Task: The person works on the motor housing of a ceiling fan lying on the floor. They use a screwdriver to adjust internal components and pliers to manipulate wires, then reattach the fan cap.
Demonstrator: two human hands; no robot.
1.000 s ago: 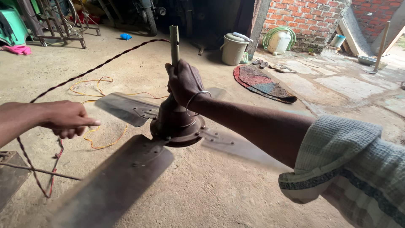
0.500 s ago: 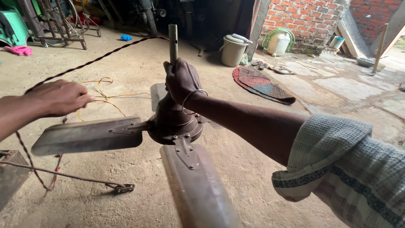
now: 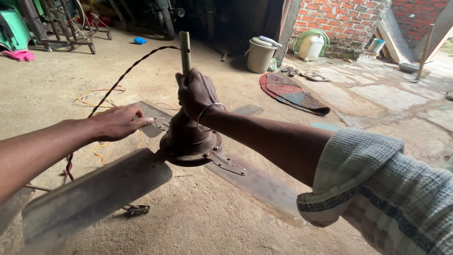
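An old brown ceiling fan (image 3: 191, 141) is held upright above the concrete floor. My right hand (image 3: 194, 93) is closed around its metal down rod (image 3: 185, 52), just above the motor housing. My left hand (image 3: 119, 122) reaches in from the left with fingers stretched out, its fingertips at the far-left blade (image 3: 150, 119). A wide rusty blade (image 3: 94, 193) points toward the lower left and another blade (image 3: 257, 182) toward the lower right. A twisted red and black cord (image 3: 125, 75) runs from the rod's top down to the floor.
Yellow wire (image 3: 101, 97) lies looped on the floor behind the fan. A lidded cream bucket (image 3: 260, 54), a round woven mat (image 3: 292, 92), sandals, a coiled green hose and a brick wall (image 3: 342, 21) are at the back right. Metal frames stand at the back left.
The fan blades have turned round the motor. My left hand has moved right and forward, from hovering clear of the fan to the blade. My right hand has stayed on the rod.
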